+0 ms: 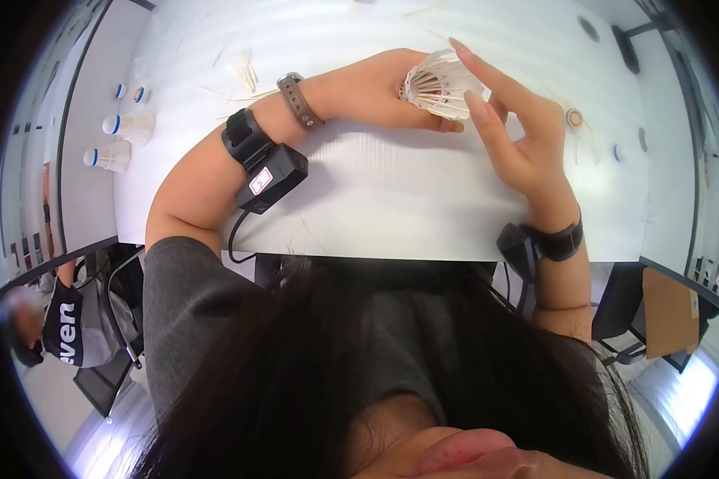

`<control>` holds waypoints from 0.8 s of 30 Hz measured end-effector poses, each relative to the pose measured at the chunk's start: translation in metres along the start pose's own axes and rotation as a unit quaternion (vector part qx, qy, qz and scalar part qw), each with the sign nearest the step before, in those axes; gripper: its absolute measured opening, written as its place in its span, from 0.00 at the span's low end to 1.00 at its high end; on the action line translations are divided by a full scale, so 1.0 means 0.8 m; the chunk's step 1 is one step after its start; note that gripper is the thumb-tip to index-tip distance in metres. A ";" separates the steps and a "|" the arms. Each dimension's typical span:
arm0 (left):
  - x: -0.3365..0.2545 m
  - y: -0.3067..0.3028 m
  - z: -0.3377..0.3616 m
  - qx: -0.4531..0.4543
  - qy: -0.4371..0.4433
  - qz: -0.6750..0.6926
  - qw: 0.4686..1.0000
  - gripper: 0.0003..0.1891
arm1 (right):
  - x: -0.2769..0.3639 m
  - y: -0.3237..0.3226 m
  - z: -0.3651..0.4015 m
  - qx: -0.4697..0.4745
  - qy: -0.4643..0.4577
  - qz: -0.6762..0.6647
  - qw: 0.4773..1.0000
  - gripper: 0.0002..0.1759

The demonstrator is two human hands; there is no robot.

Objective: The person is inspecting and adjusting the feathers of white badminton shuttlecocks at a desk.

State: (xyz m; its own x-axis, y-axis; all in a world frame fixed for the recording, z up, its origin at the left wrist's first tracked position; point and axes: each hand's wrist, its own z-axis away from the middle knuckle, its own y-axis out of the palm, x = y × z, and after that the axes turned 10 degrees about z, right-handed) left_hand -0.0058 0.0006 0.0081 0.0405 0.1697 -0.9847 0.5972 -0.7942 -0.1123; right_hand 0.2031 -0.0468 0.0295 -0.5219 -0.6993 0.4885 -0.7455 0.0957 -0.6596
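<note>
Far left on the white table (375,199): two spare shuttlecocks (128,125) lying side by side, with loose feathers (244,68) close by. Then the left hand (371,92), curled shut around the shuttlecock (443,84), at the far middle of the table. Next the right hand (523,140), fingers spread apart, two fingertips (478,100) touching its side. Off to the right, a small ring (574,118).
</note>
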 end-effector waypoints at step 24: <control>0.003 -0.004 -0.003 0.027 0.006 -0.055 0.998 0.17 | 0.004 -0.002 0.000 -0.010 0.007 0.033 0.999 0.27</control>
State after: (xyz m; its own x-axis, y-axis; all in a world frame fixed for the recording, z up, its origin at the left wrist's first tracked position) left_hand -0.0058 0.0052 0.0064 -0.0120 0.2642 -0.9644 0.5539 -0.8012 -0.2264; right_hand 0.2025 -0.0492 0.0321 -0.5753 -0.6812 0.4528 -0.7181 0.1556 -0.6783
